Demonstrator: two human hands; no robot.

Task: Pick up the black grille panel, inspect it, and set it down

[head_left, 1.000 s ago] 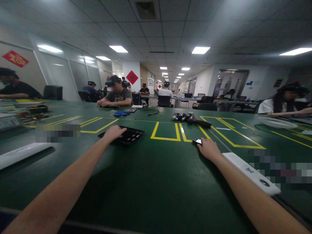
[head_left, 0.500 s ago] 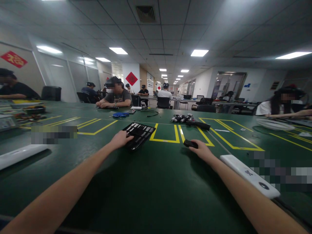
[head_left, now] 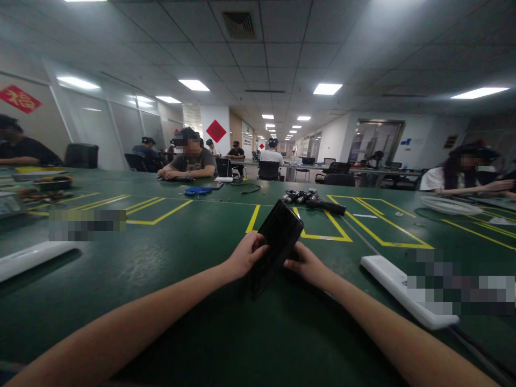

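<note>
A black flat case (head_left: 278, 242) stands tilted above the green table, its dark face turned toward me. My left hand (head_left: 248, 255) grips it from the left, with the thumb across the near face and the other fingers curled at its edge. At the right side, my right hand (head_left: 306, 263) is closed against the case's edge, its fingertips partly hidden behind it. Whether that hand also keeps the small black object it held earlier cannot be seen. The silver pieces in the case are out of sight.
Yellow tape outlines (head_left: 326, 236) mark the green tabletop (head_left: 193, 322). A bundle of black cables and a handle-like piece (head_left: 326, 206) lies beyond my hands. White power strips (head_left: 382, 277) flank my arms. A blue item (head_left: 197, 191) lies farther back, near a seated person (head_left: 193, 158).
My left hand has brought the case rightward and toward me, turning it from lying nearly flat to tilted up. My right hand, which held a small black object, has moved left to the case.
</note>
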